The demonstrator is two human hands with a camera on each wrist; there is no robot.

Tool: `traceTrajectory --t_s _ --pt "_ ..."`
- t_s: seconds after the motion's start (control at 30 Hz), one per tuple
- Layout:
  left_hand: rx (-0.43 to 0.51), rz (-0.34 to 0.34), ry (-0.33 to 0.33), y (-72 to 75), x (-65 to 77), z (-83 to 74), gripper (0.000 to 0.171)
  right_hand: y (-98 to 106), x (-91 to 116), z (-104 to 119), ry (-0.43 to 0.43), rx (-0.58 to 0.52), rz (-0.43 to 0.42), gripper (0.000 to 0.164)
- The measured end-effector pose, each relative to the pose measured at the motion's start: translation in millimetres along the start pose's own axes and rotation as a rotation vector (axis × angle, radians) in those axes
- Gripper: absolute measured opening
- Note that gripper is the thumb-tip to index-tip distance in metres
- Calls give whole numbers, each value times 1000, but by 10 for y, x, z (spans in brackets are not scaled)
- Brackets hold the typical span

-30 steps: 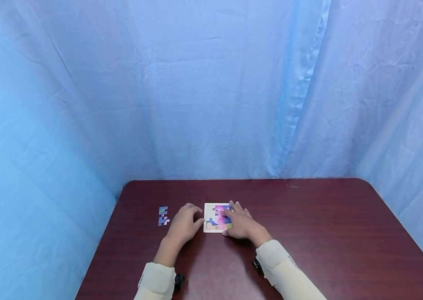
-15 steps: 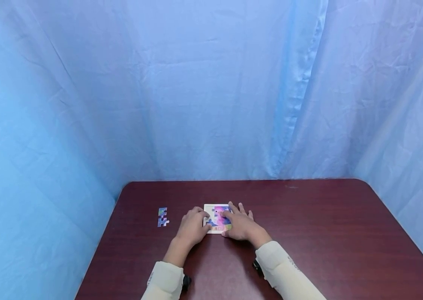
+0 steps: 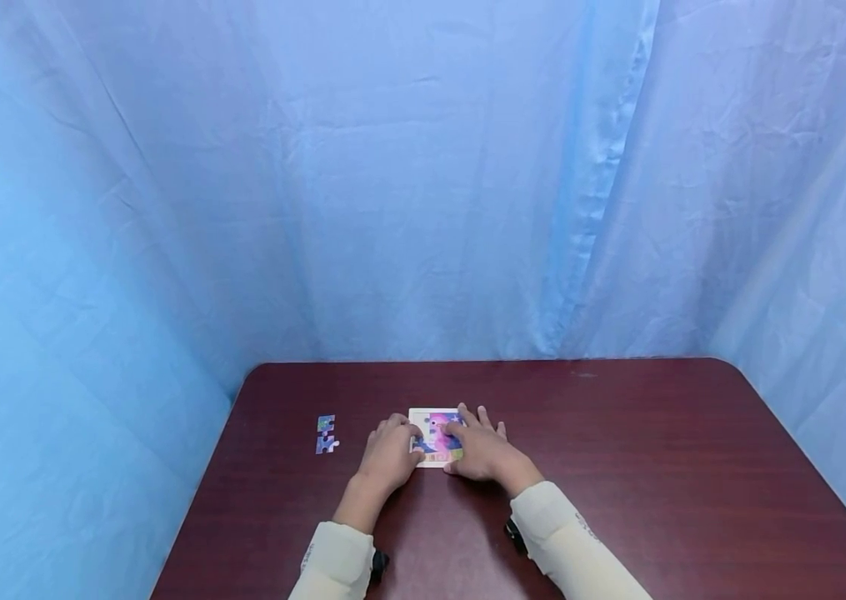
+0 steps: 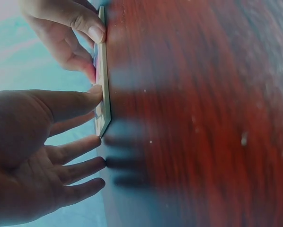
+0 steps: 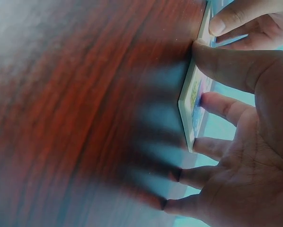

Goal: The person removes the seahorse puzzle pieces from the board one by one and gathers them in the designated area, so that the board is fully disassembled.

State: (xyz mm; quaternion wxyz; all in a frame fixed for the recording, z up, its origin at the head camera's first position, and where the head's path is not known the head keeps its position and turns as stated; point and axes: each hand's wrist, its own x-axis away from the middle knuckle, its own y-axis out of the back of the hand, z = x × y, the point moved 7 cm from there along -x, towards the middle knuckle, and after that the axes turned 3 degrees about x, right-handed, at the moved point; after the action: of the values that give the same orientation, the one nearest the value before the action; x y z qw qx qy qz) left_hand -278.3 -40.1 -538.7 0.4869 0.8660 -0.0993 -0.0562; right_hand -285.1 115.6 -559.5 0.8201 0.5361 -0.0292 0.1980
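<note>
A small square jigsaw puzzle with a white frame lies on the table, its picture pink, purple and blue. Part of its upper left shows pale backing. My left hand is at its left side, thumb and index finger touching the puzzle while the other fingers extend past its corner to the table. From the right, my right hand presses on the puzzle with fingers spread. Its thumb rests on the near rim, and its index fingertip touches the picture.
Two loose jigsaw pieces, a blue-green one and a blue-purple one, lie close together to the left. The dark red wooden table has rounded far corners. Blue curtains hang behind it and at both sides.
My left hand has moved right, from beside the frame onto the puzzle's left part. The right hand stays on the puzzle, its fingers a little more spread.
</note>
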Motion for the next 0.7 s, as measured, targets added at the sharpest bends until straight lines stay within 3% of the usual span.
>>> traceTrajectory --t_s 0.47,0.7 --pt "-9 -69 -57 56 23 -28 20 10 -3 6 -4 -1 -6 64" --pt "47 -31 -28 34 22 31 18 7 -11 0 -2 -6 3 65"
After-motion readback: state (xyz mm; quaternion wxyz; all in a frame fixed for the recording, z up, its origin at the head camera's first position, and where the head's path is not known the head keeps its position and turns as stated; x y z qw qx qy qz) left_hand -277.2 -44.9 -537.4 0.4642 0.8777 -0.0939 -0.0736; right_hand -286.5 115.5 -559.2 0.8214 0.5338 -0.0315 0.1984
